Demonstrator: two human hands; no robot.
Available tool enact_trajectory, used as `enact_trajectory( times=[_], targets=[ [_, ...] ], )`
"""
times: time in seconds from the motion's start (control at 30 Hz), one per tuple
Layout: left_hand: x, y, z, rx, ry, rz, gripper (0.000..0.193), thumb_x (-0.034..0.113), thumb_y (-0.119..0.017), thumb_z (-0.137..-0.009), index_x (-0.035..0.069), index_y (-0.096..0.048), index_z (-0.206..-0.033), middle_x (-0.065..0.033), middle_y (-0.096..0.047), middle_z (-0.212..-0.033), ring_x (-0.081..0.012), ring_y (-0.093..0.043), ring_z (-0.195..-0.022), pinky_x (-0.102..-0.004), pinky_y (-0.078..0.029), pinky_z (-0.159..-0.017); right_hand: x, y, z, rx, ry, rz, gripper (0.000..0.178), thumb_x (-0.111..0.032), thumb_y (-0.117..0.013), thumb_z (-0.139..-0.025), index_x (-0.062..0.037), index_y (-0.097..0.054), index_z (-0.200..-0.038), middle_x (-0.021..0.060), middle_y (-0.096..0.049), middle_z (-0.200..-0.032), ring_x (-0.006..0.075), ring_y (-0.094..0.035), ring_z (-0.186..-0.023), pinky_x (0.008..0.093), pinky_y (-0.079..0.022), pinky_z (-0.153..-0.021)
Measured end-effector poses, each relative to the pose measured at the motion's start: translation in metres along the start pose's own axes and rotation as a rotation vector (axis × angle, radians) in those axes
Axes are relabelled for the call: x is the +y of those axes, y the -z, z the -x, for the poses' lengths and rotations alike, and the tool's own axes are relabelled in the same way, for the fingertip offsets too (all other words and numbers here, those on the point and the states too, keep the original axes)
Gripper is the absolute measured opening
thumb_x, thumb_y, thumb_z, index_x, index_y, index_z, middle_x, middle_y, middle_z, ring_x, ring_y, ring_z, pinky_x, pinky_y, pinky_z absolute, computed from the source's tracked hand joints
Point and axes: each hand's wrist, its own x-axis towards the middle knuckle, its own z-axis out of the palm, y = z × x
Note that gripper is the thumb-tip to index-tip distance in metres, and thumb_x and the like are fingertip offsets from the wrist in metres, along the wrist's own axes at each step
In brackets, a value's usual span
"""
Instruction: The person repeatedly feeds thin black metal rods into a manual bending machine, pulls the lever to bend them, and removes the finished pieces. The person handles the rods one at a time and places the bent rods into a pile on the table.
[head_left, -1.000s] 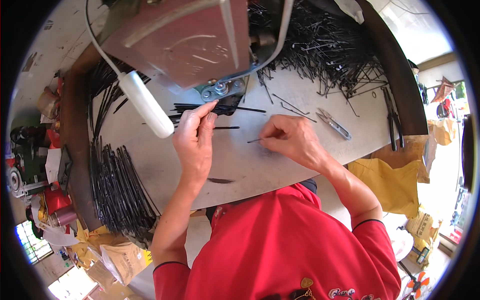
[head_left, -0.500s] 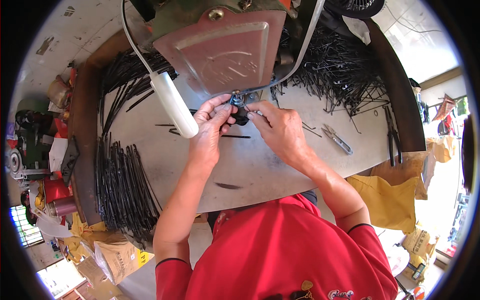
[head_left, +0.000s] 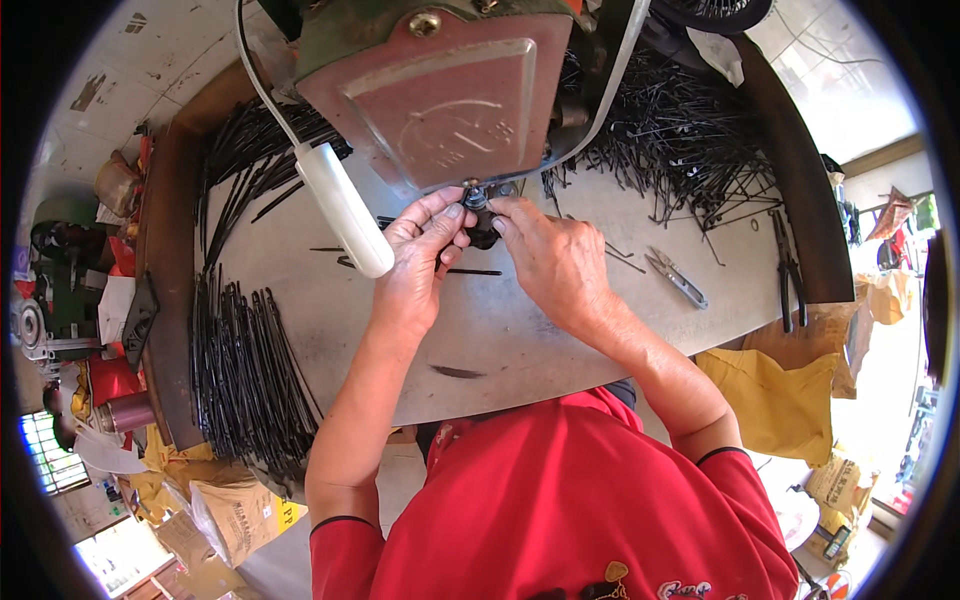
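Moved: left hand (head_left: 415, 265) and right hand (head_left: 565, 262) are now together at the shiny metal foot (head_left: 476, 198); a second ago the right was lower, over the smooth grey counter (head_left: 520, 365).
Small black piece (head_left: 484, 238): between the hands, right by the foot, seemingly so both can steady it. Outline's hard to make out, hands cover most of it.
Left fingers: thumb and forefinger close together, rest curled. Can't tell what they're pinching, if anything.
Right fingers: thumb and forefinger bent in from the other side; tips too crowded to tell if they grip.
Machine head: green body with dull red metal panel (head_left: 440, 110), looming above, top cut off.
White tube on a cord (head_left: 345, 210): overlaps the left wrist's side, hides some counter.
Strips: long glossy black bundle (head_left: 245, 370) lined up at left, probably for tidiness; thin black tangle (head_left: 680, 140) upper right, too jumbled to separate.
Tools: small silver snips (head_left: 677, 278), long dark pliers (head_left: 785, 270), off right, presumably within reach.
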Motion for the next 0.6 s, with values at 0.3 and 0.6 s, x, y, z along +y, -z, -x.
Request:
enact_trajectory(
  times=[0.3,0.6],
  targets=[
    [-0.0049,0.0019,0.0019,0.002,-0.016,-0.027,0.027,0.007,-0.060,-0.090,-0.001,-0.058,-0.116,-0.0039,-0.064,-0.086,-0.0047,-0.052,-0.068,-0.0159,-0.042,-0.059,0.0055,-0.0073,0.0039,0.020,0.023,-0.007,0.015,-0.014,-0.057,-0.088,-0.0077,-0.056,-0.102,0.0123,-0.061,-0.060,0.0307,-0.060,-0.050,0.0415,-0.046,-0.044],
    [-0.0084,-0.0023,0.0054,0.020,-0.039,-0.012,0.027,0.008,-0.060,-0.091,0.001,-0.058,-0.117,-0.0029,-0.063,-0.086,-0.0044,-0.052,-0.069,-0.0154,-0.042,-0.060,0.0038,-0.0068,0.0055,0.034,0.028,-0.045,0.016,-0.014,-0.056,-0.088,-0.0075,-0.056,-0.103,0.0129,-0.061,-0.060,0.0314,-0.060,-0.050,0.0419,-0.046,-0.045]
  ],
)
